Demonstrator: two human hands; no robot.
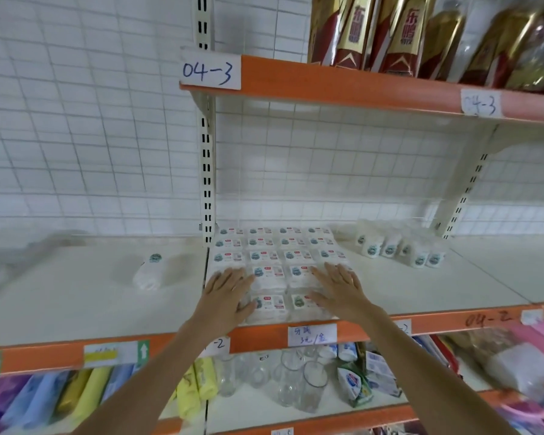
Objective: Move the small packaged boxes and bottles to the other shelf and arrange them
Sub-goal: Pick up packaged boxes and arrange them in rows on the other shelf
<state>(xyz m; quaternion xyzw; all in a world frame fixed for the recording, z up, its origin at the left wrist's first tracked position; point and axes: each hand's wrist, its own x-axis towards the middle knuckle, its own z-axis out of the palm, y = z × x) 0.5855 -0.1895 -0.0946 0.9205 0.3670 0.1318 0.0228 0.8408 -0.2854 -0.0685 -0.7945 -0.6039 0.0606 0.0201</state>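
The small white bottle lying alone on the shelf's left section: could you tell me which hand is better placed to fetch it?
Left, probably. The small white bottle lies just left of the left hand; the right hand would have to cross over the grid of packaged boxes.

Two bare forearms come into view from about six o'clock, one at seven, the other at five; no sleeve, cuff or glove covers either up to the frame edge; the left hand [225,293] and the right hand [339,288] carry no ring, watch or band that can be made out; the fingernails look short and plain, though blur hides fine detail.
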